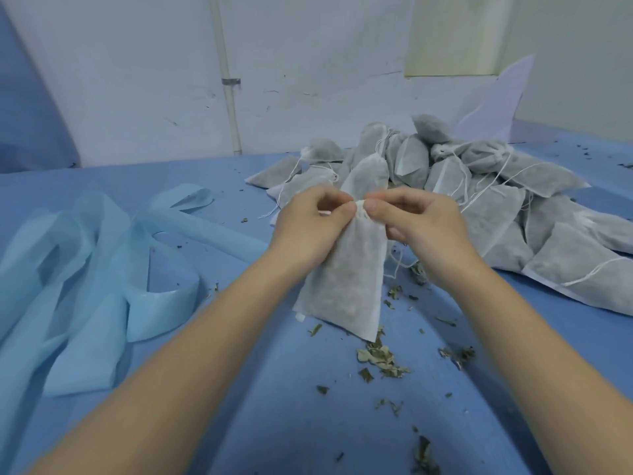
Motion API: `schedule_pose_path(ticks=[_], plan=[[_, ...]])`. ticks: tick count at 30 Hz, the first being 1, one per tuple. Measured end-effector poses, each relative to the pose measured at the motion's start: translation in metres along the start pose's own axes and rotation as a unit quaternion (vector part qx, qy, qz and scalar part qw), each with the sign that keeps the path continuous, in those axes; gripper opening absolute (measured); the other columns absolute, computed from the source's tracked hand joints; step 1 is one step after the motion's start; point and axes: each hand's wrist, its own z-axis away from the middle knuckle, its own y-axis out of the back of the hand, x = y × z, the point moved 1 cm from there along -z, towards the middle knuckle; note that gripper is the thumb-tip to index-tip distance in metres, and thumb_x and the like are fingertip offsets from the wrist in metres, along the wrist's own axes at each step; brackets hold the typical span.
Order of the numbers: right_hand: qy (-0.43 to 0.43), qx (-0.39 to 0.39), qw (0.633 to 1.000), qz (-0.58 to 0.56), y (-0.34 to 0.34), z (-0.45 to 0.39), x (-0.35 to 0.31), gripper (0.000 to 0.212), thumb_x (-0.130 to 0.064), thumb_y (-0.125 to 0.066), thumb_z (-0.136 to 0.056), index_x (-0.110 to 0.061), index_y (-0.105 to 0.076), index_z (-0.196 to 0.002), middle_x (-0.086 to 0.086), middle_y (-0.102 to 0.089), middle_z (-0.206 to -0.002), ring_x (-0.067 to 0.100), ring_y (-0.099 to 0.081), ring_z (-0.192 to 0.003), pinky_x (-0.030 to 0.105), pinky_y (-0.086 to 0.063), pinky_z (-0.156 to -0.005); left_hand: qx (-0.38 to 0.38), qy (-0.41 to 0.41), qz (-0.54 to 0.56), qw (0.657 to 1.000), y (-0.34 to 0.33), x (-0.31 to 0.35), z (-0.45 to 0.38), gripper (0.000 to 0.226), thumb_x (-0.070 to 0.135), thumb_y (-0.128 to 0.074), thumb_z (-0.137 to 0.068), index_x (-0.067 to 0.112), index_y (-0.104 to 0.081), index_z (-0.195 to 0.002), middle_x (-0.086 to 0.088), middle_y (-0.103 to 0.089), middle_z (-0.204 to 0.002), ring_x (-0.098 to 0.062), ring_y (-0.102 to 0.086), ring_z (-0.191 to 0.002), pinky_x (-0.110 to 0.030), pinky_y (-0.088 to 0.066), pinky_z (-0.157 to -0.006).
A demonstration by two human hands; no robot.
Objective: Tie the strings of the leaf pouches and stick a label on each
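My left hand (310, 224) and right hand (416, 219) pinch the gathered neck of a white leaf pouch (346, 279) between thumb and fingers, holding it at centre above the blue tabletop (239, 389), its lower end hanging toward me. The fingers of both hands are curled tight on the neck, where the string sits. Behind and to the right, a heap of filled pouches (479, 186) lies with loose white strings trailing. Dried leaf crumbs (380, 358) scatter the near tabletop. At left, pale blue fabric strips (85, 269) lie in loops.
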Motion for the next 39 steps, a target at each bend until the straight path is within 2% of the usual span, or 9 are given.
schedule_pose_path(ticks=[3, 7, 12, 17, 26, 30, 32, 35, 39], plan=[[-0.035, 0.028, 0.998, -0.037, 0.0, -0.001, 0.001, 0.004, -0.01, -0.073, -0.081, -0.009, -0.073, -0.086, 0.01, -0.074, -0.082, 0.023, -0.071, -0.078, 0.032, -0.06, -0.073, 0.039, -0.023, -0.013, 0.999, -0.003, -0.002, 0.005, 0.009, 0.03, -0.065, -0.086, 0.025, -0.064, -0.094, 0.014, -0.065, -0.097, -0.001, -0.06, -0.091, -0.023, -0.048, -0.084], [-0.052, 0.017, 0.996, -0.076, -0.004, 0.0, -0.001, 0.013, -0.014, -0.068, -0.087, 0.0, -0.071, -0.088, 0.014, -0.072, -0.081, 0.021, -0.068, -0.076, 0.028, -0.059, -0.073, -0.014, -0.017, 0.004, 1.0, -0.007, 0.0, 0.008, 0.013, 0.039, -0.06, -0.083, 0.03, -0.066, -0.09, 0.02, -0.063, -0.086, 0.016, -0.054, -0.074, -0.001, -0.038, -0.061], [-0.083, -0.041, 0.978, -0.187, -0.003, -0.001, -0.005, 0.016, -0.001, -0.054, -0.093, 0.001, -0.069, -0.09, 0.011, -0.073, -0.082, 0.018, -0.07, -0.077, 0.027, -0.059, -0.075, -0.007, -0.023, -0.025, 0.999, -0.005, 0.0, 0.005, 0.017, 0.031, -0.062, -0.082, 0.028, -0.062, -0.1, 0.017, -0.061, -0.091, 0.004, -0.054, -0.081, -0.004, -0.039, -0.064], [-0.008, -0.078, 0.996, 0.03, 0.001, 0.001, 0.0, 0.018, -0.011, -0.071, -0.083, -0.014, -0.073, -0.1, 0.005, -0.074, -0.098, 0.014, -0.069, -0.091, 0.024, -0.056, -0.082, -0.007, 0.003, 0.036, 0.999, 0.003, 0.002, 0.004, 0.016, 0.019, -0.054, -0.087, 0.028, -0.065, -0.097, 0.01, -0.065, -0.091, -0.006, -0.059, -0.087, -0.021, -0.044, -0.073], [-0.022, -0.025, 0.999, -0.03, -0.003, -0.002, 0.003, 0.015, -0.01, -0.049, -0.099, -0.007, -0.061, -0.09, 0.002, -0.072, -0.081, 0.013, -0.068, -0.077, 0.03, -0.057, -0.084, -0.029, 0.006, 0.012, 1.0, 0.007, 0.002, 0.005, 0.017, 0.017, -0.053, -0.085, 0.03, -0.063, -0.087, 0.014, -0.062, -0.079, -0.005, -0.055, -0.077, -0.022, -0.04, -0.068], [-0.066, -0.003, 0.989, -0.133, -0.003, -0.004, -0.001, 0.022, -0.004, -0.043, -0.1, -0.007, -0.052, -0.081, 0.001, -0.056, -0.064, 0.009, -0.051, -0.052, 0.024, -0.055, -0.061, -0.078, -0.013, -0.046, 0.996, 0.006, 0.004, 0.01, 0.026, 0.02, -0.052, -0.081, 0.036, -0.067, -0.096, 0.014, -0.06, -0.073, 0.002, -0.052, -0.069, -0.014, -0.039, -0.065], [-0.09, -0.009, 0.987, -0.136, -0.004, -0.003, -0.002, 0.026, -0.002, -0.042, -0.098, -0.009, -0.048, -0.074, -0.002, -0.047, -0.059, 0.006, -0.032, -0.043, 0.018, -0.034, -0.043, -0.085, -0.035, -0.117, 0.989, 0.005, 0.005, 0.01, 0.024, 0.026, -0.054, -0.078, 0.041, -0.065, -0.094, 0.02, -0.055, -0.064, 0.008, -0.048, -0.061, -0.008, -0.033, -0.053], [-0.094, -0.019, 0.992, -0.082, 0.0, -0.005, -0.002, 0.023, -0.003, -0.047, -0.094, -0.012, -0.048, -0.072, -0.007, -0.037, -0.053, 0.006, -0.024, -0.043, 0.017, -0.025, -0.04, -0.086, -0.048, -0.166, 0.981, 0.001, 0.003, 0.01, 0.011, 0.039, -0.059, -0.076, 0.032, -0.064, -0.084, 0.014, -0.054, -0.063, 0.001, -0.047, -0.06, -0.013, -0.034, -0.051], [-0.088, -0.02, 0.995, -0.039, 0.001, -0.004, -0.004, 0.022, -0.006, -0.052, -0.09, -0.013, -0.048, -0.07, -0.012, -0.033, -0.049, 0.006, -0.024, -0.042, 0.017, -0.025, -0.039, -0.044, -0.064, -0.122, 0.989, -0.003, 0.001, 0.008, 0.033, 0.046, -0.059, -0.084, 0.016, -0.064, -0.073, 0.008, -0.05, -0.058, 0.002, -0.045, -0.052, -0.011, -0.034, -0.05]])
